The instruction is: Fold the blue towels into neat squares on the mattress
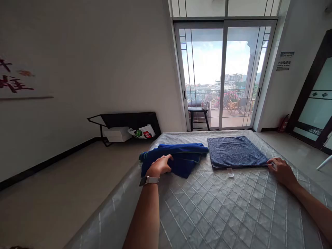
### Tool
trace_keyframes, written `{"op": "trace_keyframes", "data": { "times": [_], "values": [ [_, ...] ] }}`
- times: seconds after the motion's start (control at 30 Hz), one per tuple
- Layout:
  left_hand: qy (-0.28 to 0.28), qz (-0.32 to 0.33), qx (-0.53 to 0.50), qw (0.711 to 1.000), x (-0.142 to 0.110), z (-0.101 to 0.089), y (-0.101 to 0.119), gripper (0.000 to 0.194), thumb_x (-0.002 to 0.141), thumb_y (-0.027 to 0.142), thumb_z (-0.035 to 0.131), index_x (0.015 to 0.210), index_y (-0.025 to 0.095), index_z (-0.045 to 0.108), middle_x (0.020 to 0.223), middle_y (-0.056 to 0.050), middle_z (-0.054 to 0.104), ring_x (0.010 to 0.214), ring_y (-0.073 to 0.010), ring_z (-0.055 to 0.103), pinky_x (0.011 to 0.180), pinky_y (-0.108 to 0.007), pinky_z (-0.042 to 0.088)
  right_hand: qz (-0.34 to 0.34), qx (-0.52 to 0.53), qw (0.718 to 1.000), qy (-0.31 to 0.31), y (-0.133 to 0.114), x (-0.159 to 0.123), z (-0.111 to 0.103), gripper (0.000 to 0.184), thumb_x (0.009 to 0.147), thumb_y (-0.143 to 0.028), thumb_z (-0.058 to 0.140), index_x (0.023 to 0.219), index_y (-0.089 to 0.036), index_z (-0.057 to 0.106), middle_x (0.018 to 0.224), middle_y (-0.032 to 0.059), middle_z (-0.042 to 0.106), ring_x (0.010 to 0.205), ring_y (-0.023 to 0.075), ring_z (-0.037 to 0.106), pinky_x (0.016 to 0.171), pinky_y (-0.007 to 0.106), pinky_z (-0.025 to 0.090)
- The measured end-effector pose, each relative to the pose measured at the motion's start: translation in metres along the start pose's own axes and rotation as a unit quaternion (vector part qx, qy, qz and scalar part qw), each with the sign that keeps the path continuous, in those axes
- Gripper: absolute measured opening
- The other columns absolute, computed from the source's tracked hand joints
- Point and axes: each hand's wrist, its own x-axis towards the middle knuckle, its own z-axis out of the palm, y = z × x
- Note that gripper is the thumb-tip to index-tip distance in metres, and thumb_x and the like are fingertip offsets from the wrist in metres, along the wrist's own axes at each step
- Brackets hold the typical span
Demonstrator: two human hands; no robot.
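A bright blue cloth (178,157), loosely folded with green edging, lies on a silvery quilted mattress (220,204). My left hand (160,166), with a watch on its wrist, is over the blue cloth's near left part; its fingers are curved and apart, and I cannot tell whether they touch the fabric. To the right, a grey-blue towel (237,152) is spread flat in a rough rectangle, a white tag (230,172) sticking out at its near edge. The fingers of my right hand (281,171) are closed at this towel's near right corner, their tips partly hidden.
Beyond the mattress are sliding glass doors (224,76) with a dark stool (198,112) in front. Along the left wall sits a black low frame (127,121) holding a white box (116,135) and a printed bag (144,132). A fire extinguisher (283,123) stands at the right.
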Motion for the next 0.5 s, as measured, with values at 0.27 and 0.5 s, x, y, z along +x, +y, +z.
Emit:
{"op": "trace_keyframes", "data": {
  "times": [0.27, 0.5],
  "values": [
    [0.067, -0.028, 0.066, 0.995, 0.003, 0.019, 0.017, 0.049, 0.070, 0.022, 0.068, 0.118, 0.028, 0.064, 0.123, -0.013, 0.058, 0.117, -0.0318, 0.056, 0.093, -0.038, 0.046, -0.011, 0.024, 1.000, 0.004, -0.003, 0.004, -0.005, 0.021, 0.080, -0.033, 0.045, 0.075, -0.025, 0.064, 0.093, 0.0119, 0.071, 0.088, 0.0296, 0.067, 0.084, 0.045, 0.054],
    [0.065, 0.003, 0.047, 0.997, -0.004, 0.010, 0.017, 0.039, 0.073, 0.024, 0.069, 0.112, 0.024, 0.066, 0.123, -0.012, 0.062, 0.118, -0.0301, 0.056, 0.100, -0.040, 0.042, -0.003, 0.056, 0.998, 0.011, -0.005, 0.008, -0.007, 0.019, 0.077, -0.036, 0.045, 0.069, -0.027, 0.061, 0.086, 0.0120, 0.071, 0.089, 0.0315, 0.068, 0.089, 0.047, 0.053]
  ]
}}
